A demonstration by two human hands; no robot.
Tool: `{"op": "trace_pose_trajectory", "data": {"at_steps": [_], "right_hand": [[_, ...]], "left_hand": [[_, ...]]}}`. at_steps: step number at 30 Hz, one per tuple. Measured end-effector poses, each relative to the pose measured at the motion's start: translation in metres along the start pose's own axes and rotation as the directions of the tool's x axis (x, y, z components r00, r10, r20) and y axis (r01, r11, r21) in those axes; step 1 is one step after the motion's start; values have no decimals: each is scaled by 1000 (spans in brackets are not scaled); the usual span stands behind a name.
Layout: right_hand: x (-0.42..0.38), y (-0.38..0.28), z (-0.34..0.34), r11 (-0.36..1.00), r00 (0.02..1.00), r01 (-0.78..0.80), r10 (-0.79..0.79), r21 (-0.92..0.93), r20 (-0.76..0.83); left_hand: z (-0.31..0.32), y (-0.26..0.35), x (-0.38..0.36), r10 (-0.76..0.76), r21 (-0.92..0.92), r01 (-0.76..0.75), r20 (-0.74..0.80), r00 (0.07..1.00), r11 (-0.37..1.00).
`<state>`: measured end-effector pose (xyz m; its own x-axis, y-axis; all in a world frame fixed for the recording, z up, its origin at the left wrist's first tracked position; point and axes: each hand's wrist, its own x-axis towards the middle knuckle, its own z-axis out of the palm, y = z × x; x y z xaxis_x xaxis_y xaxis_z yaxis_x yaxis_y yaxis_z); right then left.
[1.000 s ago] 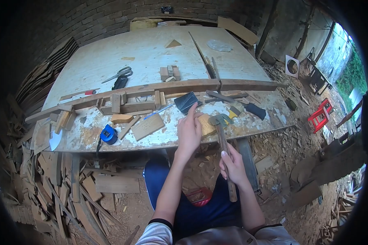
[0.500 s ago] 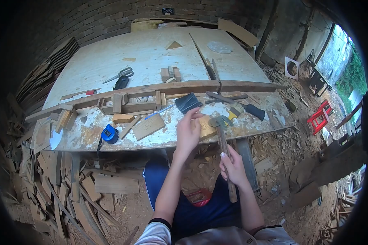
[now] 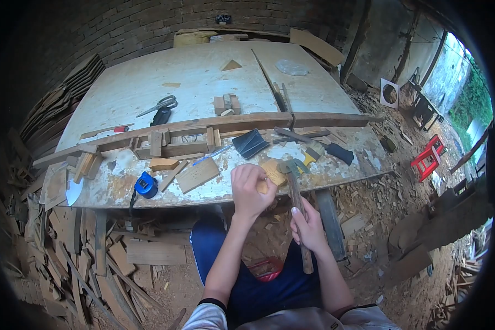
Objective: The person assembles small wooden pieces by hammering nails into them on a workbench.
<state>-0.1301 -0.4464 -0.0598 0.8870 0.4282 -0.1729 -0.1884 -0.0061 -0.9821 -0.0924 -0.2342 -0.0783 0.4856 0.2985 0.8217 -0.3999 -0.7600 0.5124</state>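
Note:
My right hand (image 3: 308,224) is wrapped round the wooden handle of a hammer (image 3: 296,192), whose metal head lies over the bench's front edge. My left hand (image 3: 251,190) has its fingers curled at a small yellowish wood block (image 3: 271,171), just left of the hammer head. The block is partly hidden by my fingers. Behind my hands on the workbench (image 3: 209,191) lie a dark curved piece (image 3: 249,144) and a yellow-and-black tool (image 3: 313,152). A flat wood board (image 3: 199,175) is to the left.
A blue tape measure (image 3: 146,185) sits near the front edge. Scissors (image 3: 164,103) lie farther back, beyond a long wooden beam (image 3: 195,122). A red stool (image 3: 428,158) stands on the floor at the right, and scrap wood (image 3: 82,258) is piled below left.
My left hand has moved slightly down, and its fingers have curled in at the block, which is now more tilted. My right hand still holds the hammer. The view has shifted a little.

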Motion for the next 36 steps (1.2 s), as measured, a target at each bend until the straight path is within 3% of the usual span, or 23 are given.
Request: {"op": "trace_pose_trajectory", "data": {"at_steps": [11, 17, 20, 23, 26, 36], "right_hand": [[1, 3, 2, 999, 1000, 27, -27, -40, 4], [1, 6, 4, 997, 999, 53, -54, -56, -3], [-1, 4, 5, 1000, 1000, 29, -29, -11, -8], [0, 5, 3, 1000, 1000, 21, -21, 6, -4], [0, 7, 2, 1000, 1000, 23, -23, 7, 2], [1, 7, 2, 999, 999, 32, -31, -31, 9]], "left_hand": [[1, -9, -3, -152, -223, 166, 79, 985, 960], [6, -5, -7, -201, -81, 203, 28, 979, 976], [5, -14, -11, -149, -167, 158, 67, 987, 973], [5, -10, -6, -80, -183, 76, -14, 997, 980], [0, -3, -5, -235, -226, 228, -6, 972, 947], [-5, -5, 3, -291, -230, 274, -43, 956, 934]]}}
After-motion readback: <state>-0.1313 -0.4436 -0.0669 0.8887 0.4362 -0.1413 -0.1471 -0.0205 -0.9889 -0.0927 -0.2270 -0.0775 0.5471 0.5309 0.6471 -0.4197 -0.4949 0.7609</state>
